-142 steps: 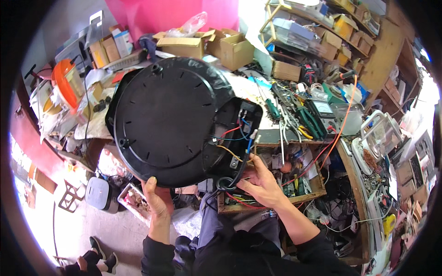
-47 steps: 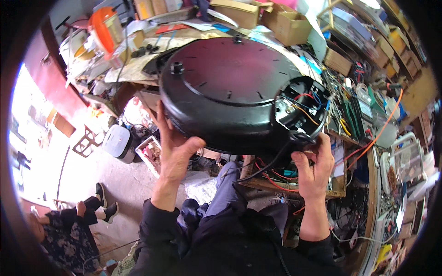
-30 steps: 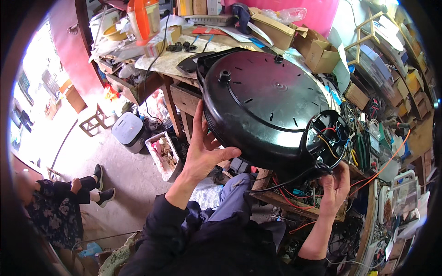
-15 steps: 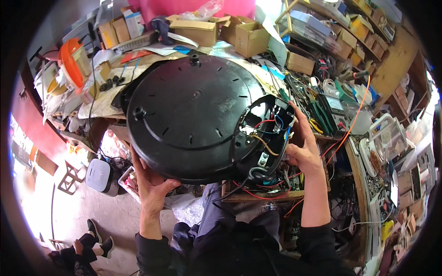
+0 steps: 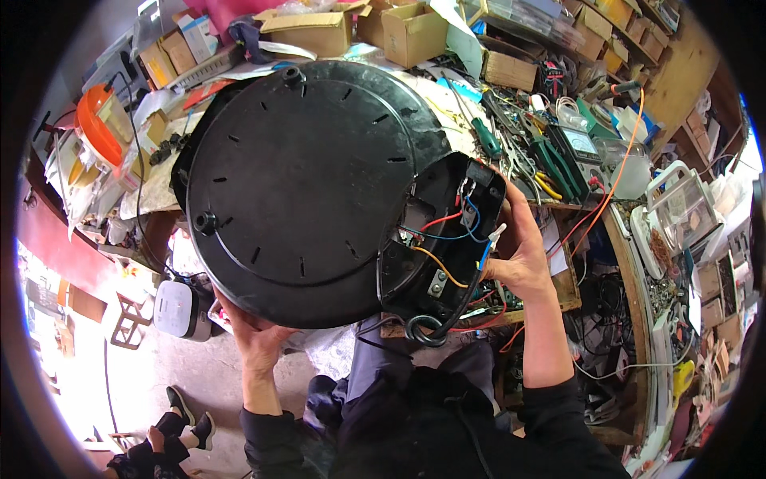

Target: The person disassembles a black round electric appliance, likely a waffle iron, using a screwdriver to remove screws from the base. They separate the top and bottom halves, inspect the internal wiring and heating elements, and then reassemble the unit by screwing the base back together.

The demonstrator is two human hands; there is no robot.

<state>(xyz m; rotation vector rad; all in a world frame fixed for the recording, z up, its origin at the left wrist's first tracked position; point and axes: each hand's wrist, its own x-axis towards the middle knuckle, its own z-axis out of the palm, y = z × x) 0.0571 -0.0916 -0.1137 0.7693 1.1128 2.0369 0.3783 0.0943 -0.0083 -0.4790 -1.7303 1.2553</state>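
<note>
Between my two hands is a round black electric cooking appliance (image 5: 299, 188), probably a pan or griddle base, with its underside facing up. Short feet and narrow slots mark its flat bottom. On its right side an uncovered wiring compartment (image 5: 461, 275) shows red, blue and yellow wires, and a metal bracket. A looped black power cord (image 5: 427, 330) hangs at the near edge. My left hand (image 5: 257, 338) supports the lower left rim, its fingers partly hidden beneath. My right hand (image 5: 523, 251) grips the compartment's outer wall, thumb near the blue wire.
The cluttered workbench behind holds cardboard boxes (image 5: 415, 36), pliers (image 5: 547, 185) and a meter (image 5: 580, 144). An orange cable (image 5: 626, 164) runs down at the right. At the left is an orange container (image 5: 97, 124). A white bin-like appliance (image 5: 180, 310) stands on the floor; another person's legs (image 5: 179, 423) show lower left.
The appliance has shifted left and tilted, so its wiring compartment faces me more openly. Both hands keep their hold. The view has shifted slightly too.
</note>
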